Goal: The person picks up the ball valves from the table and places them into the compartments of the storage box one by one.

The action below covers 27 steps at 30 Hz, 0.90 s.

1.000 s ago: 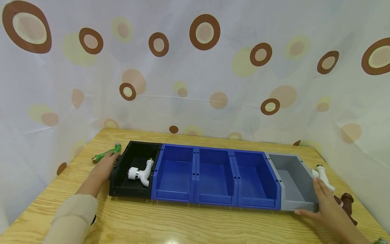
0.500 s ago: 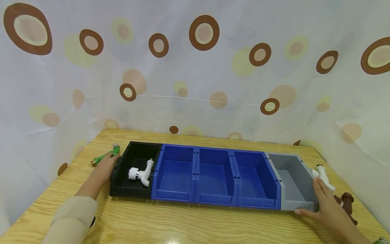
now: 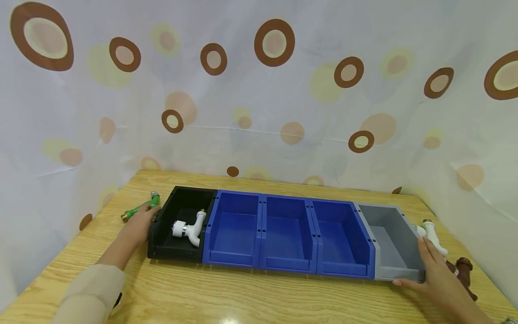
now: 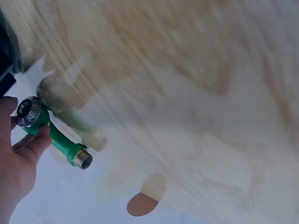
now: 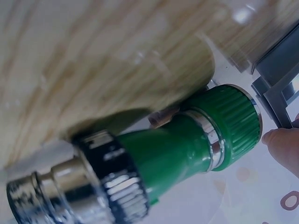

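Note:
In the head view my left hand [image 3: 139,223] is at the left side of the black bin [image 3: 175,253], its fingers at a green tap [image 3: 132,211]. The left wrist view shows thumb and fingers pinching this green tap [image 4: 60,140] near its chrome end, threaded outlet pointing away. A white tap [image 3: 194,231] lies inside the black bin. My right hand [image 3: 439,281] rests against the grey bin [image 3: 404,273], thumb at its front edge and the fingers fairly straight along its right side. A white tap [image 3: 432,235] and a brown tap [image 3: 464,272] lie beyond that hand.
Three blue bins [image 3: 232,258] stand in a joined row between the black and grey bins on the wooden table [image 3: 251,301]. Another green tap [image 5: 163,149] fills much of the right wrist view. A patterned curtain [image 3: 226,148] hangs behind.
The green tap at my left hand has shifted slightly left and turned a little. My right hand keeps its place at the grey bin. The head view has drifted slightly.

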Each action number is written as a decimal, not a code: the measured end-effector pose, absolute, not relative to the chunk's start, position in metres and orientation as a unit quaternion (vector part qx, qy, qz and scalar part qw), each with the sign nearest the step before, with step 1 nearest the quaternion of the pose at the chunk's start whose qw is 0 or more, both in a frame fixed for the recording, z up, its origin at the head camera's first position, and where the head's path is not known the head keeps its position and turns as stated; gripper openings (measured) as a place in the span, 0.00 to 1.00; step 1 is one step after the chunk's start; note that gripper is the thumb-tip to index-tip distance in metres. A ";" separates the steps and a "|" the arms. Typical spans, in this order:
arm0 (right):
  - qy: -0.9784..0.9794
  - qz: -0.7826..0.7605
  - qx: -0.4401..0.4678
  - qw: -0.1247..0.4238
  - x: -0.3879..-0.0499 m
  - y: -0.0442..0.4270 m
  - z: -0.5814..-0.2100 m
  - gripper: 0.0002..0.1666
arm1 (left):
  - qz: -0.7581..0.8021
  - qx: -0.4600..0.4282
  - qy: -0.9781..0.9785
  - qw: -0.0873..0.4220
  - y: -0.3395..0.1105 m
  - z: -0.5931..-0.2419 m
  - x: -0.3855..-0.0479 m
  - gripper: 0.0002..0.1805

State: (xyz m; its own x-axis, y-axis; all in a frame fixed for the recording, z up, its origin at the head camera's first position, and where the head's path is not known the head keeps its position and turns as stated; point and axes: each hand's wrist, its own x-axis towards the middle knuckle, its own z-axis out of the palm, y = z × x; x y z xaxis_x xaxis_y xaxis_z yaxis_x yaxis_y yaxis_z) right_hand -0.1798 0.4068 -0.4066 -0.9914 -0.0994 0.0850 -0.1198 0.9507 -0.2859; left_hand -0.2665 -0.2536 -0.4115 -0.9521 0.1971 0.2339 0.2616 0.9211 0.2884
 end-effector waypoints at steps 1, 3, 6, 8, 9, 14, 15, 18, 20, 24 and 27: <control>-0.987 0.148 0.056 0.036 -0.180 0.407 -0.407 0.73 | -0.159 -0.117 -0.975 0.100 -0.254 -0.412 -0.265 0.23; -0.986 0.151 0.058 0.037 -0.180 0.407 -0.407 0.73 | -0.156 -0.116 -0.976 0.102 -0.254 -0.412 -0.264 0.22; -0.986 0.154 0.058 0.036 -0.180 0.407 -0.406 0.73 | -0.151 -0.115 -0.976 0.102 -0.255 -0.412 -0.262 0.21; -0.986 0.154 0.057 0.033 -0.180 0.407 -0.406 0.73 | -0.147 -0.113 -0.977 0.102 -0.255 -0.413 -0.261 0.20; -0.986 0.153 0.056 0.032 -0.180 0.407 -0.406 0.73 | -0.144 -0.112 -0.978 0.101 -0.255 -0.413 -0.260 0.20; -0.986 0.152 0.055 0.030 -0.181 0.407 -0.406 0.73 | -0.130 -0.118 -0.979 0.103 -0.257 -0.412 -0.256 0.19; -0.986 0.153 0.056 0.030 -0.181 0.407 -0.406 0.73 | -0.127 -0.120 -0.979 0.105 -0.257 -0.411 -0.255 0.19; -0.986 0.155 0.056 0.029 -0.180 0.406 -0.405 0.73 | -0.117 -0.125 -0.979 0.114 -0.257 -0.411 -0.253 0.19; -0.986 0.158 0.054 0.026 -0.180 0.406 -0.404 0.73 | -0.109 -0.125 -0.979 0.117 -0.256 -0.411 -0.252 0.19; -0.985 0.162 0.049 0.020 -0.180 0.405 -0.403 0.72 | -0.100 -0.123 -0.981 0.115 -0.256 -0.411 -0.250 0.18; -0.985 0.163 0.049 0.018 -0.181 0.405 -0.404 0.72 | -0.095 -0.125 -0.981 0.114 -0.256 -0.411 -0.248 0.19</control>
State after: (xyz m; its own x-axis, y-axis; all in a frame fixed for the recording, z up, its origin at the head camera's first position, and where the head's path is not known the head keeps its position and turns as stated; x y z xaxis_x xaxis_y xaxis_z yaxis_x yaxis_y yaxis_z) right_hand -0.1809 0.4053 -0.4037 -0.9946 -0.0899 0.0519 -0.1018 0.9421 -0.3195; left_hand -0.2478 -0.2562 -0.4108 -0.9426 0.2230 0.2483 0.2666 0.9507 0.1582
